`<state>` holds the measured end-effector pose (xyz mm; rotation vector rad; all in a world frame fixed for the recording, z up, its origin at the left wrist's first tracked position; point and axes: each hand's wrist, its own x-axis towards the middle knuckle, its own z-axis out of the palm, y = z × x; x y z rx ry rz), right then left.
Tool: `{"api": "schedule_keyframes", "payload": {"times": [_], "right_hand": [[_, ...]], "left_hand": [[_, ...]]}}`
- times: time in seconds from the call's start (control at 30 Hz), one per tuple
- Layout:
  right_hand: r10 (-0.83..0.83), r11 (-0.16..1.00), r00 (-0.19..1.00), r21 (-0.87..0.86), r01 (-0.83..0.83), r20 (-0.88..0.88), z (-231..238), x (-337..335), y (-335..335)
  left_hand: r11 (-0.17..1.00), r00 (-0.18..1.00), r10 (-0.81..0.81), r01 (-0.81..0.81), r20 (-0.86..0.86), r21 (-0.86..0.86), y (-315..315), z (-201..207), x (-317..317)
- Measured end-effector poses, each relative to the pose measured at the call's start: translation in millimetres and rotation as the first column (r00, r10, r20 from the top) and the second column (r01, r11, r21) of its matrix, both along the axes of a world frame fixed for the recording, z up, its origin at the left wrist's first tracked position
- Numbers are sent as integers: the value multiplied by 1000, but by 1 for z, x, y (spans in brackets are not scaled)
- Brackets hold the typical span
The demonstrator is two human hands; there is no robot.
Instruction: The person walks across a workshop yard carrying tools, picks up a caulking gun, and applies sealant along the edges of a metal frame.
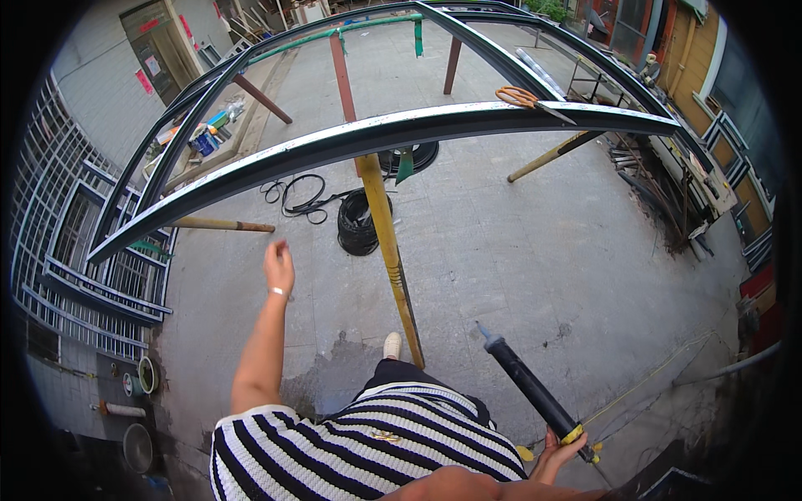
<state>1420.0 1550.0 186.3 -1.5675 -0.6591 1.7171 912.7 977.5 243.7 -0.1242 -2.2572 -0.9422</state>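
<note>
My right hand (558, 455) grips the rear end of a caulking gun (535, 388), low on the right. Its barrel is long and black, with a yellow part by my fingers and a pale nozzle pointing up and left. Out in front on the left is my left hand (279, 269), holding nothing I can see; its fingers stretch forward, a little bent. It is below the near bar of a dark metal frame (368, 129), apart from it. Scissors (520, 97) with orange handles lie on the bar's white top, toward its right end.
A yellow post (385, 242) stands under the frame, just ahead of me. Coiled black strip (357, 230) lies on the paving behind it. Metal window frames (109, 275) lean at the left. Lengths of material (668, 192) are piled at the right.
</note>
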Motion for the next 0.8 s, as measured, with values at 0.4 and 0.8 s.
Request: {"api": "schedule_keyframes", "payload": {"times": [0.4,0.8], "right_hand": [[-511,734,854,566,375,97,-89,170,19],[-598,778,720,40,627,354,-155,212,-36]], "left_hand": [[5,289,-864,825,413,-566,243,122,3],[680,783,-532,622,323,-387,231,-19,24]]}}
